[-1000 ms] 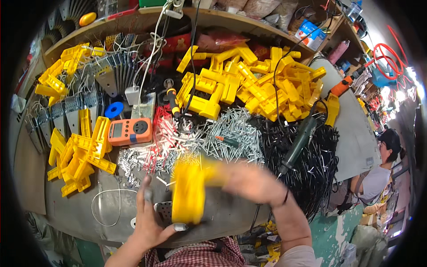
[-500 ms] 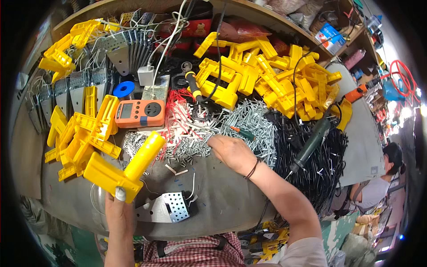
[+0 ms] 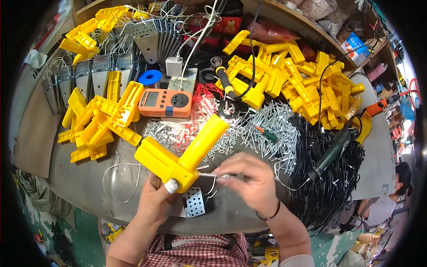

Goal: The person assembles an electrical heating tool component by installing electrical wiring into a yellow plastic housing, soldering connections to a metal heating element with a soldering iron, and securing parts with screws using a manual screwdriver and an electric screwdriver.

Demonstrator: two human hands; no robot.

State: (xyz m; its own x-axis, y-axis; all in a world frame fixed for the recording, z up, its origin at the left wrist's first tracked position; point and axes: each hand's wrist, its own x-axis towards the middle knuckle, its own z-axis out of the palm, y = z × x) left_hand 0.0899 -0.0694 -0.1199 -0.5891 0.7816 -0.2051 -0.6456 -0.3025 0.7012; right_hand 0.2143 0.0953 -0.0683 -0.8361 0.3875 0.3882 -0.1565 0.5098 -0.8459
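My left hand (image 3: 155,198), its thumb tip wrapped in white, grips a yellow plastic housing (image 3: 162,159) with a thick round arm slanting up to the right. At the housing's right side my right hand (image 3: 253,178) is closed in a pinch. A thin white wire (image 3: 205,174) runs from the housing to those fingertips. Something small and silvery shows at the fingertips, too blurred to name. Under the housing lies a perforated metal plate (image 3: 194,202), partly hidden, with short white leads beside it.
Behind my hands lie heaped silver screws (image 3: 282,127), small nuts (image 3: 158,132) and an orange meter (image 3: 165,103). Yellow housings (image 3: 302,75) are piled on both sides. Black cords (image 3: 318,178) and a dark green tool (image 3: 331,153) lie right. A person (image 3: 382,207) sits at far right.
My right hand has come back from the screw pile to the housing. My left hand has brought the housing right, over the metal plate. The view has shifted.
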